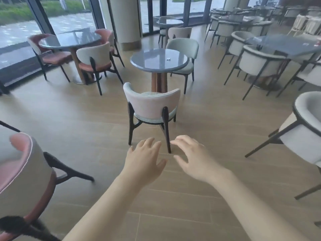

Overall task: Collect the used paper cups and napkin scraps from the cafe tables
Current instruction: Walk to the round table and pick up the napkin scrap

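A small white scrap [168, 58] lies on the round grey table [147, 64] straight ahead, well beyond my reach. My left hand [144, 160] and my right hand [192, 157] are stretched out side by side above the wooden floor, palms down, fingers spread, both holding nothing. A pale chair [152, 106] stands with its back to me between my hands and that table. On the square grey table [284, 44] at the right, a small whitish item [306, 44] lies near the far edge, too blurred to identify. No paper cup is visible.
Another round table [69, 40] with pink-seated chairs stands at the back left by the windows. A pink chair [22, 173] is close at my left, and a white armchair [305, 129] at my right. A pillar [126, 21] rises behind. More tables and chairs fill the far right.
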Tool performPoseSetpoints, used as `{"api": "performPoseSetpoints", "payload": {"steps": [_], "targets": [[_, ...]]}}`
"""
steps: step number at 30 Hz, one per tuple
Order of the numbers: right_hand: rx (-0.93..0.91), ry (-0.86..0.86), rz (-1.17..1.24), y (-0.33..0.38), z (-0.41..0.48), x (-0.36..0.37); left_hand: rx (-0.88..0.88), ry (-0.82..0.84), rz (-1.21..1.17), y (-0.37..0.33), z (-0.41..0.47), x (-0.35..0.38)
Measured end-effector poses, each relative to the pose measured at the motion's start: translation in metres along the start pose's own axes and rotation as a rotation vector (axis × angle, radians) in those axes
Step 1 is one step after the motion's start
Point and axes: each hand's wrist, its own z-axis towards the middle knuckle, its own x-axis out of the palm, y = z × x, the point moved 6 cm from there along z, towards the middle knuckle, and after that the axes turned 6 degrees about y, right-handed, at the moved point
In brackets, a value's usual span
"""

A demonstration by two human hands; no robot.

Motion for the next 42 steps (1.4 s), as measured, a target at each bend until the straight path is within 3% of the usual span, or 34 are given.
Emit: {"api": "performPoseSetpoints", "payload": {"steps": [11, 19, 28, 33, 42], "targets": [[0.274, -0.116, 0.102, -0.184, 0.079, -0.043, 0.351, 0.065, -0.033, -0.071, 0.23, 0.006], [0.338, -0.188, 0.158, -0.338, 0.171, -0.109, 0.331, 0.123, -0.007, -0.12, 0.41, 0.005], [0.367, -0.1, 0.168, -0.468, 0.254, -0.138, 0.398, 0.232, -0.001, -0.172, 0.573, 0.018], [0.372, -0.051, 0.165, -0.541, 0.333, -0.145, 0.39, 0.259, -0.048, -0.165, 0.682, 0.024], [0.286, -0.08, 0.184, -0.651, 0.54, -0.214, 0.251, 0.137, -0.028, -0.114, 0.904, -0.039]]}}
